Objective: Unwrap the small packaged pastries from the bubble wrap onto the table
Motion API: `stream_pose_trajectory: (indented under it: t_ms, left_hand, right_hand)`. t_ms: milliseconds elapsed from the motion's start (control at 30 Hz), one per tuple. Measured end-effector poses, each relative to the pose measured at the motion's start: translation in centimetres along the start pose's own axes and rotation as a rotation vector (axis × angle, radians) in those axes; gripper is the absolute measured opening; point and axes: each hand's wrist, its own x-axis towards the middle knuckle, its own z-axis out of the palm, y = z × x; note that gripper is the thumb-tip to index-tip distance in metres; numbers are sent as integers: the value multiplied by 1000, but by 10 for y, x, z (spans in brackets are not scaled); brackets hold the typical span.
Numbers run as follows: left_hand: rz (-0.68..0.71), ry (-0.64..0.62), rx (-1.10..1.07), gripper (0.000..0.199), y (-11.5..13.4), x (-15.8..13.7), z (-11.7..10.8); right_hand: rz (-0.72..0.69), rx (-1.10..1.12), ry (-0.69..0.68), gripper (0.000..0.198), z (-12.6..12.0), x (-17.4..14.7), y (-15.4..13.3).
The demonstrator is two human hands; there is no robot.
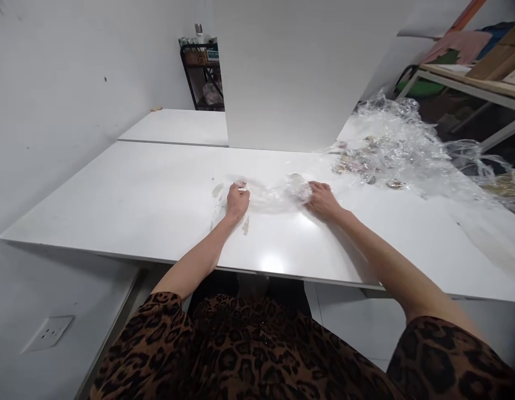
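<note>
A clear plastic bag (269, 197) lies stretched across the white table between my two hands. My left hand (238, 201) is closed in a pinch on its left end, with the thumb and fingers together. At the other end, my right hand (323, 200) has its fingers bent against the plastic; the fingertips are partly hidden by it. A pale roundish lump (296, 183) shows through the crumpled plastic beside my right hand, its kind too blurred to tell.
A big heap of clear plastic bags (403, 139) covers the table's right side, with small coloured items among them. A tall white panel (294, 72) stands behind the table (136, 200). Worn marks (218, 190) show near my left hand. A shelf (203, 66) stands farther back.
</note>
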Motion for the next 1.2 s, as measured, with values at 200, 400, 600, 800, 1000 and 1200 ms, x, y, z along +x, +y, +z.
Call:
stream_pose_trajectory:
  t_ms: [200, 400, 600, 800, 1000, 1200]
  left_hand:
    - [3, 5, -20, 35, 10, 1, 5]
    - [67, -33, 39, 32, 9, 2, 11]
    - [81, -54, 93, 31, 9, 0, 10]
    - [102, -49, 107, 31, 8, 3, 9]
    - [118, -35, 105, 34, 5, 4, 12]
    - [92, 12, 150, 36, 4, 4, 6]
  right_hand:
    - [203, -336, -15, 30, -4, -4, 111]
    - [411, -471, -182, 47, -5, 6, 173]
    - [675, -360, -176, 47, 6, 24, 215]
    - [712, -52, -6, 63, -1, 11, 187]
    - [543, 74, 152, 74, -11, -55, 122]
    - [300, 222, 26, 50, 11, -108, 84]
